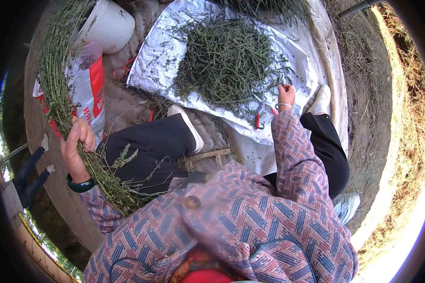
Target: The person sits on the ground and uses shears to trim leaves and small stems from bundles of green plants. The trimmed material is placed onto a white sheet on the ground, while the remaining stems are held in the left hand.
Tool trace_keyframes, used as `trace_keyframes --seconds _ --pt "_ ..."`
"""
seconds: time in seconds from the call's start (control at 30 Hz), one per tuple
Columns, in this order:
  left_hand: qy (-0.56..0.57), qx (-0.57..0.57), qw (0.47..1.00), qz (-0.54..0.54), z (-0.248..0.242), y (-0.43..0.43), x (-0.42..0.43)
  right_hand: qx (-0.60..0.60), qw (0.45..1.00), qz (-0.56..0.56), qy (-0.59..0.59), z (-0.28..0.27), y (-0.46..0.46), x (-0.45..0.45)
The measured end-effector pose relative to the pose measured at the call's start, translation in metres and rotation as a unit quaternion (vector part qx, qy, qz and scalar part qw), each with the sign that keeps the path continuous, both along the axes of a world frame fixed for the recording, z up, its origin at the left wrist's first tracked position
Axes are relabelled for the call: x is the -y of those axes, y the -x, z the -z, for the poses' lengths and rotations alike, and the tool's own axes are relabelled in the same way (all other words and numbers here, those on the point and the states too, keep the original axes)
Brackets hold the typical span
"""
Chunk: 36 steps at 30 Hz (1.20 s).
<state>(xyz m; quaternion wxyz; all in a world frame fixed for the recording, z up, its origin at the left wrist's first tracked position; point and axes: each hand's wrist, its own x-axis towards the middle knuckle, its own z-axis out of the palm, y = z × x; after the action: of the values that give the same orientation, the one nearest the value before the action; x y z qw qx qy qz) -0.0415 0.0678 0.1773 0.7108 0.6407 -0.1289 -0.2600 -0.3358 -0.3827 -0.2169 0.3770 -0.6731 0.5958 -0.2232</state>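
A long bundle of dried, leafy green stems (56,70) runs down the left side, and my left hand (77,148) is closed around its lower part. Its lower end rests against my sleeve and lap. My right hand (286,94) is over the right part of a white plastic sheet (156,63), fingers curled; whether a small sprig is pinched in them is unclear. Just left of that hand lie red-handled scissors (258,120), apart from the fingers. A heap of cut green sprigs (226,60) covers the middle of the sheet.
A white plastic bucket (109,26) lies tipped at the upper left, beside a red-and-white printed sack (92,85). More stems (269,7) are at the far edge. Near my feet is a small wooden frame (207,159). Another person's legs (30,177) show at far left.
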Motion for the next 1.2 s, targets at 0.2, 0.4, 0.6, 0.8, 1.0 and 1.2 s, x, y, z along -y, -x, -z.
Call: trace_keyframes --seconds 0.2,0.4,0.6,0.8,1.0,1.2 --pt "-0.014 0.002 0.999 -0.029 0.004 -0.003 0.004 -0.228 0.962 -0.152 -0.015 0.037 -0.013 -0.02" --pt "-0.022 0.015 1.0 -0.01 0.003 -0.006 0.006 -0.199 0.972 -0.119 -0.029 0.014 -0.008 -0.008" --pt "0.024 -0.012 1.0 -0.011 0.002 -0.003 0.003 0.171 0.949 -0.118 -0.238 -0.067 -0.018 -0.001" --pt "0.039 -0.009 0.999 0.012 -0.006 0.0 0.001 0.463 0.781 -0.184 -0.377 -0.161 -0.063 -0.02" --pt "0.047 -0.014 0.999 0.002 -0.012 0.002 -0.004 0.224 0.919 -0.249 -0.206 -0.161 -0.091 -0.04" --pt "0.046 0.001 0.999 -0.03 -0.013 0.001 -0.016 0.289 0.889 -0.318 -0.158 -0.147 -0.168 -0.168"
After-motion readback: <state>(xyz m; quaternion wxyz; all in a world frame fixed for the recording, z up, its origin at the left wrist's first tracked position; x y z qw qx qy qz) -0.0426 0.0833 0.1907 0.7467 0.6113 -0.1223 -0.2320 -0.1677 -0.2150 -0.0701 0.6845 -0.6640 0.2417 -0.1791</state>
